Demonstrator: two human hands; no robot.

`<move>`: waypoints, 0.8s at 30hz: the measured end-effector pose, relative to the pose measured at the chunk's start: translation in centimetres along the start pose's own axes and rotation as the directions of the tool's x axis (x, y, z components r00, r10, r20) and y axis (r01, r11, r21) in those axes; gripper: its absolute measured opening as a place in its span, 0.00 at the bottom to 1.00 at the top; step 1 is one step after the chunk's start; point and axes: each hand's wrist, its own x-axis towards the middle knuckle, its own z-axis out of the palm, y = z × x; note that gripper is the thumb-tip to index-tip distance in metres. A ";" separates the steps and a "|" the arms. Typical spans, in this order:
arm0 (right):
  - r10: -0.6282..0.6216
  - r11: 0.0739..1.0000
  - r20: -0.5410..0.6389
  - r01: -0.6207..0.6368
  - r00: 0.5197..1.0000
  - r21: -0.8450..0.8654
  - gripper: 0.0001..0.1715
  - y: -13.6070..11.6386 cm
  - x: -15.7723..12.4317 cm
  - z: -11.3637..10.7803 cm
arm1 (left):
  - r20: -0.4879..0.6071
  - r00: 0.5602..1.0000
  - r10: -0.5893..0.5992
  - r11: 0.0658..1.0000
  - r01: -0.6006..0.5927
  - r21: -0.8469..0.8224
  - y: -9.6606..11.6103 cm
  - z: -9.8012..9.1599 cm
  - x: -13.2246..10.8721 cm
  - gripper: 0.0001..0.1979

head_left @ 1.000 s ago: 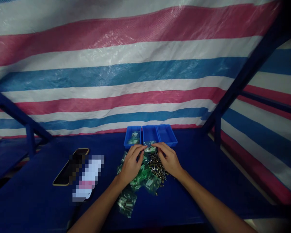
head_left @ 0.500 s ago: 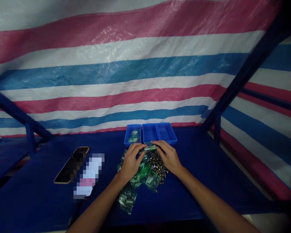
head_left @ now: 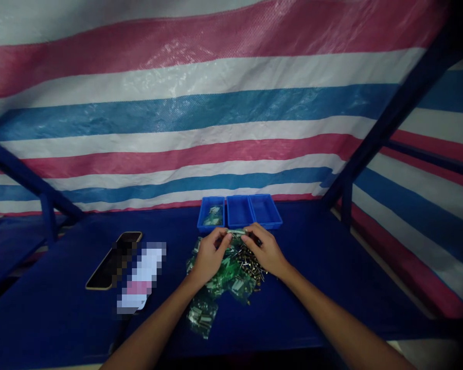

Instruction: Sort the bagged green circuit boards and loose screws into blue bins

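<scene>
Both my hands are over a heap on the blue table. My left hand (head_left: 210,258) and my right hand (head_left: 264,252) pinch the ends of a small green-tinted plastic packet (head_left: 235,232) between their fingertips. Under my right hand lies a loose pile of small brass-coloured metal parts (head_left: 249,261). Several green plastic packets (head_left: 227,275) are heaped below my left hand, partly hidden by it. Another clear packet of metal parts (head_left: 202,316) lies nearer me. The exact kind of part is too small to tell.
Three blue plastic trays stand in a row beyond my hands: the left tray (head_left: 211,216) holds a packet, and the middle (head_left: 238,211) and right (head_left: 265,210) ones show blue bottoms. A phone (head_left: 111,262) and a blurred object (head_left: 141,277) lie left. A striped tarp (head_left: 177,118) hangs behind.
My hands have drawn closer together around the small packet, which has shifted slightly left. The view has tilted a little, and the pile and trays have not visibly moved.
</scene>
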 end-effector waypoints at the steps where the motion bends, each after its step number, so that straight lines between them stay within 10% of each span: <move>1: 0.023 1.000 -0.004 -0.023 1.000 0.012 0.11 0.1 0.0 0.0 | 0.004 1.000 -0.005 1.000 0.005 -0.016 -0.1 0.1 0.0 0.12; 24: 0.016 1.000 -0.051 -0.016 0.999 -0.004 0.14 0.0 0.1 0.0 | 0.002 1.000 0.018 0.998 -0.018 0.060 0.2 0.1 -0.1 0.13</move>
